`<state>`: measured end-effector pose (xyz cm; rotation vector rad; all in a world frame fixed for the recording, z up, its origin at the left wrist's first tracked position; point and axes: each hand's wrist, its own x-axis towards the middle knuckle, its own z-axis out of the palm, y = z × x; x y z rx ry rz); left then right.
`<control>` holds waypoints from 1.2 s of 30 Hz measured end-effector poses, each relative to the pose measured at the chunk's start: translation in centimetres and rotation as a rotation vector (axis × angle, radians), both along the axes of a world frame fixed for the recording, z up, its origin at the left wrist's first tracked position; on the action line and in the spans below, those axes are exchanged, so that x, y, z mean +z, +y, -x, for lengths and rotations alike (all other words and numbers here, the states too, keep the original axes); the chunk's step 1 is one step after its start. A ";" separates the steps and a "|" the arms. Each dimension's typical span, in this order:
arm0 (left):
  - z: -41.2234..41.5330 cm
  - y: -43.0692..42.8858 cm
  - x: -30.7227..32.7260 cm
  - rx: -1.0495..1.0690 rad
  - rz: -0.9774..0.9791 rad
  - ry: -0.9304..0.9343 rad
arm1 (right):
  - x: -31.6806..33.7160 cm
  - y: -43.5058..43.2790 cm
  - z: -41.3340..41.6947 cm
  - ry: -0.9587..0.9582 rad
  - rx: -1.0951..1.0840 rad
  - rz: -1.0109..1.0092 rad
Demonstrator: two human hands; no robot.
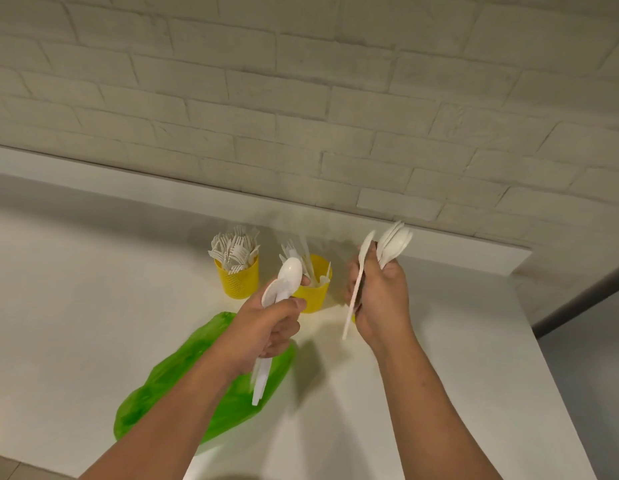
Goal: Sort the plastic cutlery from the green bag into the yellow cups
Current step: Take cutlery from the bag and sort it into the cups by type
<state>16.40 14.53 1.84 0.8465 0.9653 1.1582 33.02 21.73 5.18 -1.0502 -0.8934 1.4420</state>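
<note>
On the white table [93,271], at the left, the green plastic bag [169,393] lies flat and crumpled, partly under the person's left forearm. Behind it stands a yellow cup [237,282] full of white plastic forks [235,251], tines up. The left hand [266,327] is above the far end of the bag, its fingers curled tightly round a bundle of white spoons [290,271]; the bowls point up and the handles come out under the fist. Just behind this hand is a second yellow cup [315,296] with some white cutlery in it, too blurred to name. The right hand [380,303] is raised beside that cup and grips another bundle of spoons [394,244], bowls up. One single spoon [358,289] is seen edge-on against its fingers, handle pointing down. A pale brick wall [301,98] is behind the table.
</note>
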 end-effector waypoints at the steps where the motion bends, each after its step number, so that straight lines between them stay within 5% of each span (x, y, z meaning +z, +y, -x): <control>1: 0.1 0.0 0.0 -0.034 0.005 -0.049 | -0.2 0.0 -0.1 0.002 0.030 0.007; 5: 0.7 0.4 0.6 -0.228 0.086 -0.297 | -0.5 -1.3 0.7 0.124 0.315 0.030; 9: 1.5 1.5 0.7 -0.527 0.180 -0.495 | -0.1 -2.3 0.9 0.022 0.509 -0.012; 17: 2.1 1.3 0.5 -0.681 0.300 -0.807 | 0.7 -2.4 -0.2 -0.108 0.740 -0.128; 23: 2.6 1.5 0.2 -0.721 0.308 -0.830 | 0.4 -2.1 0.0 -0.161 0.625 -0.140; 26: 2.0 1.4 0.3 -0.623 0.314 -0.684 | -0.3 -1.7 0.3 -0.174 0.460 -0.174; 32: 0.0 0.3 0.8 -0.194 0.167 0.046 | -1.3 -0.4 -0.2 -0.081 0.217 -0.114; 36: -1.9 -0.1 0.8 -0.133 0.123 0.199 | -2.0 -1.4 0.4 0.011 0.276 -0.078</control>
